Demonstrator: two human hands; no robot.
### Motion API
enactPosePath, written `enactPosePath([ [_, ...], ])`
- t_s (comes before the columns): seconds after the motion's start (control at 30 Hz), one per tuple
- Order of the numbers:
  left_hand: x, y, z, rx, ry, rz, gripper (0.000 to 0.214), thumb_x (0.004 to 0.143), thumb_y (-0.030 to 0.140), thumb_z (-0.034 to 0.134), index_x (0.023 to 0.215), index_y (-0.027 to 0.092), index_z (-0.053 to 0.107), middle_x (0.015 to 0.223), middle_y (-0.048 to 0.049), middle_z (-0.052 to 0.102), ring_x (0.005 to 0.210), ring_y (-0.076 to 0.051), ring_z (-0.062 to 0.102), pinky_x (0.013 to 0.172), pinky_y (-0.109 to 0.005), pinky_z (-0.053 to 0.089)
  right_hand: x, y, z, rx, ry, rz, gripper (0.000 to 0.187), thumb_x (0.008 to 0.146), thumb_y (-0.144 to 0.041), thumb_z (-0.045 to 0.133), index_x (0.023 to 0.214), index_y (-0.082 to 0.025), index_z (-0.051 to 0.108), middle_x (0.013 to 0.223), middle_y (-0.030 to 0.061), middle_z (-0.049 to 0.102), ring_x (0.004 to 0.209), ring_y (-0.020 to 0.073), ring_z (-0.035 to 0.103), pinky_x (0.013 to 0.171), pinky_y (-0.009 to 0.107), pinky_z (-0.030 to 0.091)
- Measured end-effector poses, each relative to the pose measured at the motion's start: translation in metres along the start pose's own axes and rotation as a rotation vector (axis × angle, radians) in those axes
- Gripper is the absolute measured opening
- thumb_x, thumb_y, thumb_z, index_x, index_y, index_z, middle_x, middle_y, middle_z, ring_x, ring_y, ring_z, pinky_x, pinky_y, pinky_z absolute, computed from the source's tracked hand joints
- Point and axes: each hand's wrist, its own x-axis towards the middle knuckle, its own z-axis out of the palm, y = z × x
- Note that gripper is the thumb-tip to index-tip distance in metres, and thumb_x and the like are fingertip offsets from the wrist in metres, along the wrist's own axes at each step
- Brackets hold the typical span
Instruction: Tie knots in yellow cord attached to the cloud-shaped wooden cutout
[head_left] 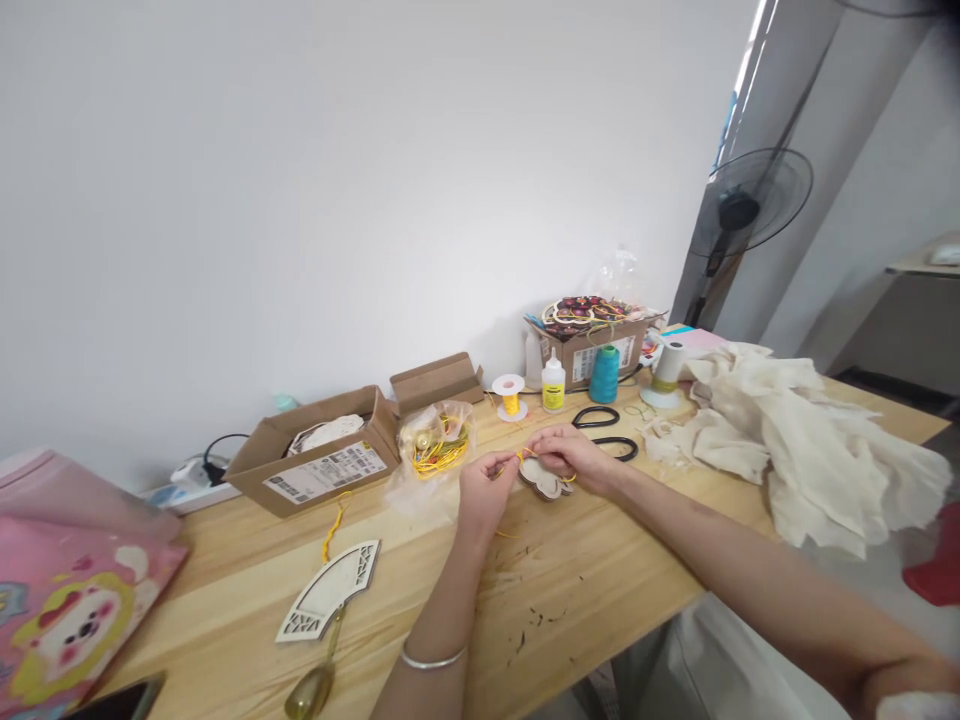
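Both hands meet over the table, pinching a thin yellow cord [520, 456] between them. My left hand [489, 487] has its fingertips closed on one part of the cord. My right hand [566, 452], just beside it, is closed on the cord too. Under the right fingers lies a flower-shaped wooden piece [545, 481] with a scalloped edge; whether the hand touches it I cannot tell. Black-handled scissors [616, 447] rest behind my right hand, their blades hidden. On the left lies a fan-shaped wooden ornament [330, 590] with a yellow cord and an olive tassel [311, 690].
Along the wall stand an open cardboard box [322, 470], a plastic bag of cords [436, 445], a yellow thread spool [510, 398], a glue bottle [553, 384], a teal thread cone [604, 375] and a filled box [581, 360]. Cream cloth [806, 430] covers the right end.
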Motion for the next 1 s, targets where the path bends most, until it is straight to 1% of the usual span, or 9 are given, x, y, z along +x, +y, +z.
enactPosePath([
  [0.2, -0.001, 0.005, 0.001, 0.004, -0.078, 0.064, 0.016, 0.063, 0.025, 0.054, 0.066, 0.012, 0.063, 0.062, -0.0033, 0.064, 0.057, -0.012, 0.056, 0.051, -0.02, 0.042, -0.002, -0.005, -0.006, 0.072, -0.073, 0.082, 0.011, 0.064, -0.016, 0.047, 0.066, -0.011, 0.056, 0.031, -0.0103, 0.026, 0.028, 0.0013, 0.011, 0.028, 0.015, 0.006],
  [0.3, 0.001, 0.002, 0.002, 0.049, -0.051, 0.037, 0.018, 0.062, 0.027, 0.056, 0.065, 0.012, 0.063, 0.057, -0.002, 0.063, 0.05, -0.01, 0.053, 0.045, -0.018, 0.039, -0.003, -0.007, -0.01, 0.112, -0.098, 0.114, 0.012, 0.065, -0.017, 0.048, 0.068, -0.01, 0.057, 0.031, -0.01, 0.026, 0.029, 0.0013, 0.012, 0.029, 0.015, 0.007],
  [0.4, 0.002, -0.001, 0.003, 0.03, -0.049, 0.037, 0.018, 0.062, 0.028, 0.056, 0.067, 0.012, 0.063, 0.059, -0.0017, 0.063, 0.05, -0.009, 0.051, 0.045, -0.017, 0.038, -0.003, -0.006, -0.011, 0.117, -0.076, 0.121, 0.015, 0.066, -0.017, 0.049, 0.075, -0.01, 0.058, 0.031, -0.0095, 0.029, 0.029, 0.0013, 0.014, 0.029, 0.016, 0.007],
  [0.5, 0.002, -0.002, 0.003, 0.001, -0.063, 0.052, 0.019, 0.063, 0.028, 0.055, 0.068, 0.012, 0.063, 0.061, -0.0021, 0.063, 0.051, -0.009, 0.051, 0.046, -0.017, 0.038, -0.003, -0.006, -0.008, 0.093, -0.032, 0.133, 0.018, 0.065, -0.018, 0.052, 0.081, -0.011, 0.059, 0.031, -0.0085, 0.035, 0.029, 0.0006, 0.014, 0.03, 0.015, 0.005],
  [0.57, 0.001, -0.002, 0.003, -0.006, -0.031, 0.074, 0.018, 0.064, 0.027, 0.055, 0.069, 0.012, 0.064, 0.062, -0.0024, 0.063, 0.053, -0.01, 0.052, 0.048, -0.018, 0.039, -0.005, -0.006, -0.005, 0.066, -0.015, 0.147, 0.02, 0.065, -0.018, 0.054, 0.083, -0.012, 0.059, 0.035, -0.006, 0.044, 0.028, -0.0001, 0.016, 0.029, 0.015, 0.004],
  [0.67, 0.0, -0.002, 0.003, 0.005, -0.018, 0.082, 0.021, 0.064, 0.028, 0.055, 0.074, 0.012, 0.063, 0.059, -0.0016, 0.062, 0.048, -0.008, 0.05, 0.044, -0.017, 0.037, -0.007, -0.007, -0.003, 0.032, 0.002, 0.128, 0.024, 0.065, -0.02, 0.056, 0.087, -0.013, 0.059, 0.04, -0.0041, 0.051, 0.028, -0.0006, 0.019, 0.029, 0.015, 0.005],
  [0.73, 0.0, -0.002, 0.004, 0.005, -0.029, 0.066, 0.022, 0.064, 0.029, 0.054, 0.075, 0.012, 0.063, 0.055, -0.0009, 0.061, 0.045, -0.008, 0.049, 0.041, -0.017, 0.036, -0.007, -0.007, -0.002, -0.003, 0.013, 0.118, 0.026, 0.065, -0.021, 0.056, 0.089, -0.014, 0.059, 0.041, -0.004, 0.052, 0.027, -0.001, 0.018, 0.029, 0.015, 0.005],
  [0.87, 0.0, -0.003, 0.004, -0.004, 0.013, 0.072, 0.019, 0.063, 0.028, 0.055, 0.071, 0.013, 0.064, 0.066, -0.0029, 0.064, 0.056, -0.011, 0.055, 0.05, -0.019, 0.042, -0.006, -0.004, 0.001, -0.134, 0.064, 0.069, 0.031, 0.064, -0.026, 0.057, 0.093, -0.014, 0.058, 0.042, -0.0033, 0.053, 0.027, -0.0004, 0.022, 0.028, 0.014, 0.01],
  [1.0, 0.001, -0.004, 0.003, 0.011, 0.026, 0.059, 0.015, 0.062, 0.024, 0.055, 0.066, 0.013, 0.064, 0.064, -0.0028, 0.065, 0.06, -0.013, 0.057, 0.055, -0.021, 0.043, -0.006, 0.001, 0.008, -0.396, 0.149, -0.011, 0.036, 0.064, -0.03, 0.055, 0.095, -0.012, 0.057, 0.04, -0.0037, 0.052, 0.027, 0.0022, 0.03, 0.029, 0.015, 0.02],
])
